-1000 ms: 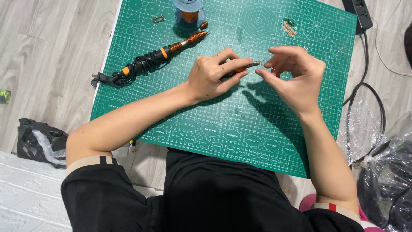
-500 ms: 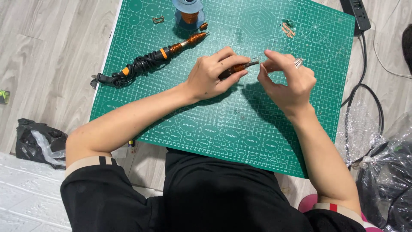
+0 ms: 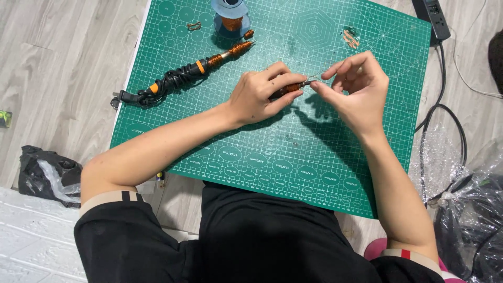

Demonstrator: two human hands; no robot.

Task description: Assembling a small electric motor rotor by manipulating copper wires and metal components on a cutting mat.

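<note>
Since the earlier frame the right hand (image 3: 356,86) has dropped a little and drawn in toward the left, so its fingertips (image 3: 317,85) now meet the tip of the small copper-coloured tool (image 3: 291,88) rather than hovering above it. The left hand (image 3: 260,96) stays where it was, over the middle of the green cutting mat (image 3: 293,152), with its fingers curled closed around the tool's body and the thumb pressed along its underside. The right hand's thumb and forefinger are pinched nearly together on what looks like a thin bit of wire at the tool's end; it is too small to tell for certain. The other right fingers are loosely spread above.

The soldering iron (image 3: 183,76), black with orange bands and its cord wound round the handle, lies untouched on the mat's upper left. Beyond it, at the top edge, stands a blue spool (image 3: 229,15) with copper wire wound on it, and a small wire clip (image 3: 194,25) lies just beside that. A little copper scrap (image 3: 350,37) rests near the mat's upper right.

Off the mat, a black power strip (image 3: 430,18) sits at the top right corner. A crumpled black bag (image 3: 47,173) lies on the floor at the left, and clear plastic wrapping (image 3: 471,194) is heaped at the right.
</note>
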